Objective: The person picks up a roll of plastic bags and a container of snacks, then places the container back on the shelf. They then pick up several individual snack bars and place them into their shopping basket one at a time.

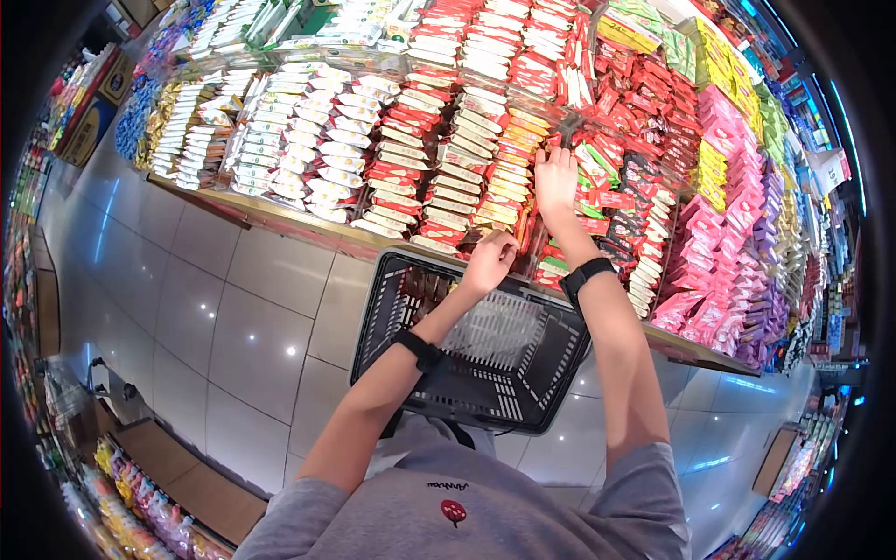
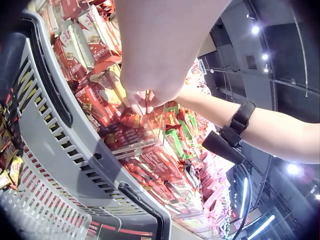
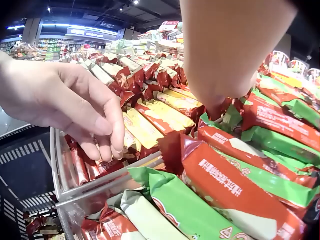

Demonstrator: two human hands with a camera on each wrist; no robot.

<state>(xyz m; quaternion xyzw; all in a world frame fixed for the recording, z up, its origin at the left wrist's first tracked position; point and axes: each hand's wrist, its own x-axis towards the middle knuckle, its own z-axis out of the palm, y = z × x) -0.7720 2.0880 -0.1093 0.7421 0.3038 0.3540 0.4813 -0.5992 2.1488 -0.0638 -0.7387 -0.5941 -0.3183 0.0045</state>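
Left grip (image 1: 491, 262) by snack bins (image 3: 56, 165), tiled floor (image 1: 252, 336)

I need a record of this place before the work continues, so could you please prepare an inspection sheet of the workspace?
Surface: clear-walled bins, densely filled with wrapped packs.
Job's things: yellow-and-red packs in a row; dark basket in front of the person, some packs inside.
Clutter: red and green packs lie at mixed angles.
Left hand: over the bins' front edge, fingers loosely bent, nothing seen in it.
Right hand: reaches farther into the display; its grip cannot be told.
Cables: one black cable hangs by the right forearm.
Surroundings: shiny tiled floor, pink packs at the display's right.
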